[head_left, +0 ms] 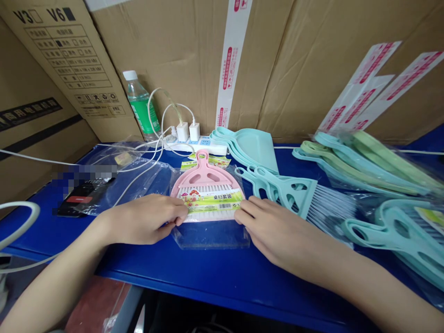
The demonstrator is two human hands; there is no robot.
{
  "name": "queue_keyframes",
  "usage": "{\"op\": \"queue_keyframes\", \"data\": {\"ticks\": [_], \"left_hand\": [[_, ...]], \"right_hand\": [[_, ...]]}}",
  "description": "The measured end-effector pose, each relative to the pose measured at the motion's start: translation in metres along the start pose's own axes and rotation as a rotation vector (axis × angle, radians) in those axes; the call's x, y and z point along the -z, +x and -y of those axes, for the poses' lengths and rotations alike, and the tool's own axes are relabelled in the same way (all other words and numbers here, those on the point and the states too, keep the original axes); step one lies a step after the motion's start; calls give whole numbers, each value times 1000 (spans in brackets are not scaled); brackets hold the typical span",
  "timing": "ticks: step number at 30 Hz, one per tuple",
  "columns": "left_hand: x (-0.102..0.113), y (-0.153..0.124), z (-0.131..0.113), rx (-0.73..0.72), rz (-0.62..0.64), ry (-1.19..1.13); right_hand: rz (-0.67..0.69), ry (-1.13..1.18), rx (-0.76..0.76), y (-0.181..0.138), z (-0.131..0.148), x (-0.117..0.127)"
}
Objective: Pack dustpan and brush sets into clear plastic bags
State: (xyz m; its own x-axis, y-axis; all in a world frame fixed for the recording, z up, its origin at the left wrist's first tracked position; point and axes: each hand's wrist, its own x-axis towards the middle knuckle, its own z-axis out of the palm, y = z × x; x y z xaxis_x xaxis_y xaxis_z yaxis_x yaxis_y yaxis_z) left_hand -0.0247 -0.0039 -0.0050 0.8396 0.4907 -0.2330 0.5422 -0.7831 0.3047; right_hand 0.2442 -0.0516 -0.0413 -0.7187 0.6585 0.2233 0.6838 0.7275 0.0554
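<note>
A pink dustpan (204,178) with a small brush and a printed label card lies in a clear plastic bag (211,233) on the blue table (215,273). My left hand (145,219) pinches the bag's left edge beside the label. My right hand (270,226) pinches the bag's right edge, fingers pressed together on the plastic. Both hands rest low on the table, on either side of the dustpan.
Teal brushes (287,192) and stacked teal dustpans (253,145) lie to the right, with more teal and green pieces (367,162) in bags. A power strip (197,143) with chargers, a water bottle (140,106), empty bags (138,178) and cardboard boxes (173,51) stand behind.
</note>
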Motion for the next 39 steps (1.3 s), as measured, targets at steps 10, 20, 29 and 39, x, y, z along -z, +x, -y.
{"op": "queue_keyframes", "data": {"ticks": [10, 20, 29, 39], "left_hand": [[1, 0, 0, 3, -3, 12], [1, 0, -1, 12, 7, 18], [1, 0, -1, 6, -4, 13], [1, -1, -1, 3, 6, 15]], "right_hand": [[1, -8, 6, -1, -1, -1], [-6, -16, 9, -1, 0, -1], [16, -3, 3, 0, 1, 1], [25, 80, 2, -4, -1, 5]]}}
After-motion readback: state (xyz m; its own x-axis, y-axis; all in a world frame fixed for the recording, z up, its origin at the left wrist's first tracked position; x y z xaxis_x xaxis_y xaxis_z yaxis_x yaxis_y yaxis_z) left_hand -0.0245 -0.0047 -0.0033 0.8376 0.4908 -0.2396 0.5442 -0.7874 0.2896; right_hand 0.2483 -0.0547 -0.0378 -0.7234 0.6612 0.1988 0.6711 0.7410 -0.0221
